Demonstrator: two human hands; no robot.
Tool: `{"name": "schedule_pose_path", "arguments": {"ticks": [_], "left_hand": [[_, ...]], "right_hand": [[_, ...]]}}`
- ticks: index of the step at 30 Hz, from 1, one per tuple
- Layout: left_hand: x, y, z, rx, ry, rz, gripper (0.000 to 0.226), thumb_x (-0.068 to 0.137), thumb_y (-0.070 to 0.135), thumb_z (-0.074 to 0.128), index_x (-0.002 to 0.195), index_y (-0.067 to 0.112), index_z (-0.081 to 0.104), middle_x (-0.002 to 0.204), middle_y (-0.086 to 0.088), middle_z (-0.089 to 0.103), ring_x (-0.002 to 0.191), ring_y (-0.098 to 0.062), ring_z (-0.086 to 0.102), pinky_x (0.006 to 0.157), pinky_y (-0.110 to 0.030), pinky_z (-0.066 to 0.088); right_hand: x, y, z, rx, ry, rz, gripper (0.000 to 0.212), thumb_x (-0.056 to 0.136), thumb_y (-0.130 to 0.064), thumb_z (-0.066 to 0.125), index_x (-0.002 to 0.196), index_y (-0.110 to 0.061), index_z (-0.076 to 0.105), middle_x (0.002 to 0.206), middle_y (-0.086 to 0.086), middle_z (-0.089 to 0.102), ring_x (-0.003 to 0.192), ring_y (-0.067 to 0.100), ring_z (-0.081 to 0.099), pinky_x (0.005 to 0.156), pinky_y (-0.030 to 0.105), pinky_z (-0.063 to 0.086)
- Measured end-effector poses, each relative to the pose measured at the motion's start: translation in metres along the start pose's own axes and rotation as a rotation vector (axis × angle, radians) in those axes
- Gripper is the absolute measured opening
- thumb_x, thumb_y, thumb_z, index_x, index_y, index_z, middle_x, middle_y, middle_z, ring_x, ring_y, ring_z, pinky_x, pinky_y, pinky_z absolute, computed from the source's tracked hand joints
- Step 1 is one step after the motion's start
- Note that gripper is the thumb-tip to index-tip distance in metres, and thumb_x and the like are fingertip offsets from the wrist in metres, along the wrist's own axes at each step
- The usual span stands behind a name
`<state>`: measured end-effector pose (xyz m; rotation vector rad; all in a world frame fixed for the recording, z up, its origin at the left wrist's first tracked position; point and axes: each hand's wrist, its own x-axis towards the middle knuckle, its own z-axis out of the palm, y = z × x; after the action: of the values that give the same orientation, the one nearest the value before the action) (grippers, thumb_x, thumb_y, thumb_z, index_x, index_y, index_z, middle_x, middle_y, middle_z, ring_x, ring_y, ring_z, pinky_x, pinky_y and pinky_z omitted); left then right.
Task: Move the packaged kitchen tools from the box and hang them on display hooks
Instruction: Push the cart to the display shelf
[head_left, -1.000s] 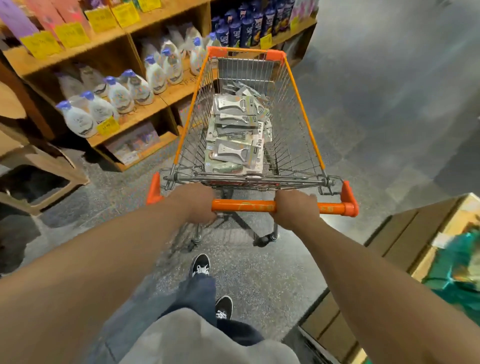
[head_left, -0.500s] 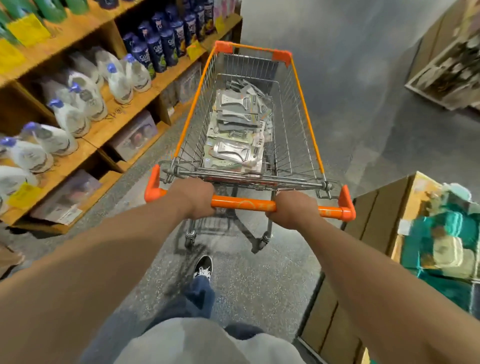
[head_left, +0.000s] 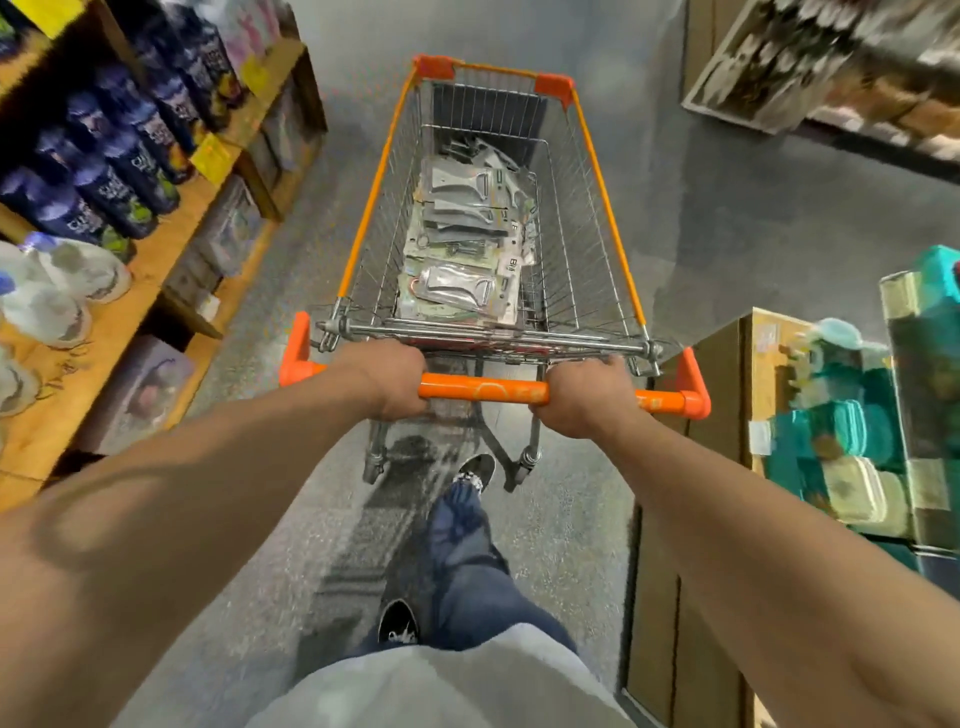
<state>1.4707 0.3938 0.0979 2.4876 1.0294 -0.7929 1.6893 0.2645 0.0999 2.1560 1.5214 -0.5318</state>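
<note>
My left hand (head_left: 392, 382) and my right hand (head_left: 576, 397) both grip the orange handle (head_left: 483, 388) of a wire shopping cart (head_left: 597, 249), one hand towards each end, with a stretch of bare bar between them. My fingers (head_left: 409, 364) are curled over the bar and wrapped round it, the backs of both hands turned up to me. The packaged kitchen tools (head_left: 462, 244) lie in the cart's basket, a loose overlapping heap of flat clear packs on printed cards that runs along the middle of the basket floor, nearer its left wall than its right. The grey tools inside look like wide-headed peelers, though the packs at the far end are too blurred to tell. To my left stands a wooden shelf (head_left: 171, 208) with dark blue bottles (head_left: 114, 161) on an upper level, white bottles (head_left: 62, 280) lower down nearer me, and yellow price tags (head_left: 210, 153) on the shelf edges. To my right, just beside the cart handle, is a wooden display bin (head_left: 711, 441) stacked with teal and pale containers (head_left: 841, 431), badly blurred. Below the handle I see my blue jeans (head_left: 462, 561) and my black shoes, one (head_left: 475, 473) forward near the cart's rear wheels and one (head_left: 397, 621) further back, on a speckled grey floor (head_left: 727, 218).
</note>
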Motion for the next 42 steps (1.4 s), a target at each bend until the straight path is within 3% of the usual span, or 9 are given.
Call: {"name": "schedule_pose_path", "arguments": {"ticks": [2,6,8,17,22,27,37,42], "left_hand": [[0.037,0.002,-0.027,0.027,-0.005,0.026,0.024,0.086,0.048,0.063,0.075,0.027,0.057,0.076,0.004,0.059,0.077,-0.026,0.061,0.072,-0.037,0.053],[0.11,0.01,-0.086,0.093,-0.006,0.065,0.015,0.083,0.042,0.064,0.082,0.028,0.063,0.079,0.003,0.063,0.078,-0.026,0.063,0.07,-0.036,0.053],[0.142,0.015,-0.115,0.126,-0.016,0.075,0.013,0.084,0.04,0.063,0.083,0.026,0.064,0.077,0.004,0.062,0.077,-0.025,0.063,0.068,-0.036,0.051],[0.299,0.05,-0.238,0.225,-0.07,0.187,0.015,0.087,0.039,0.063,0.08,0.025,0.064,0.078,0.003,0.064,0.068,-0.016,0.059,0.061,-0.033,0.043],[0.388,0.08,-0.301,0.275,-0.038,0.263,0.019,0.086,0.04,0.062,0.077,0.023,0.061,0.075,0.004,0.061,0.071,-0.022,0.061,0.065,-0.034,0.046],[0.481,0.115,-0.367,0.323,-0.014,0.352,0.018,0.083,0.04,0.062,0.074,0.024,0.059,0.074,0.005,0.06,0.075,-0.026,0.063,0.066,-0.034,0.049],[0.658,0.205,-0.493,0.438,-0.051,0.544,0.017,0.087,0.04,0.061,0.077,0.027,0.06,0.074,0.006,0.061,0.07,-0.019,0.061,0.078,-0.039,0.058],[0.736,0.259,-0.545,0.501,-0.062,0.626,0.018,0.087,0.043,0.062,0.083,0.026,0.066,0.076,0.006,0.066,0.069,-0.014,0.063,0.071,-0.035,0.059]], "right_hand": [[0.029,0.02,-0.018,-0.004,-0.018,0.008,0.035,0.093,-0.059,0.051,0.088,-0.028,0.067,0.08,-0.006,0.063,0.091,0.025,0.063,0.106,0.049,0.035],[0.086,0.066,-0.055,0.162,-0.117,0.049,0.04,0.093,-0.061,0.055,0.08,-0.024,0.062,0.081,-0.003,0.065,0.076,0.021,0.064,0.073,0.035,0.05],[0.114,0.086,-0.07,0.199,-0.119,0.066,0.042,0.091,-0.064,0.059,0.08,-0.023,0.062,0.08,-0.004,0.064,0.072,0.02,0.063,0.069,0.033,0.05],[0.23,0.191,-0.123,0.35,-0.129,0.112,0.036,0.092,-0.066,0.056,0.108,-0.037,0.066,0.092,-0.007,0.067,0.085,0.02,0.064,0.072,0.034,0.049],[0.291,0.253,-0.15,0.393,-0.131,0.225,0.037,0.092,-0.064,0.057,0.09,-0.028,0.064,0.085,-0.004,0.067,0.078,0.021,0.066,0.073,0.037,0.055],[0.35,0.319,-0.183,0.427,-0.163,0.342,0.042,0.092,-0.061,0.058,0.077,-0.022,0.061,0.079,-0.001,0.066,0.073,0.022,0.064,0.07,0.035,0.05],[0.455,0.451,-0.236,0.601,-0.2,0.537,0.035,0.093,-0.058,0.059,0.081,-0.024,0.06,0.085,-0.002,0.066,0.083,0.025,0.064,0.075,0.038,0.049],[0.493,0.516,-0.256,0.643,-0.187,0.624,0.039,0.093,-0.061,0.058,0.08,-0.024,0.06,0.078,-0.003,0.063,0.084,0.026,0.067,0.078,0.039,0.056]]}}
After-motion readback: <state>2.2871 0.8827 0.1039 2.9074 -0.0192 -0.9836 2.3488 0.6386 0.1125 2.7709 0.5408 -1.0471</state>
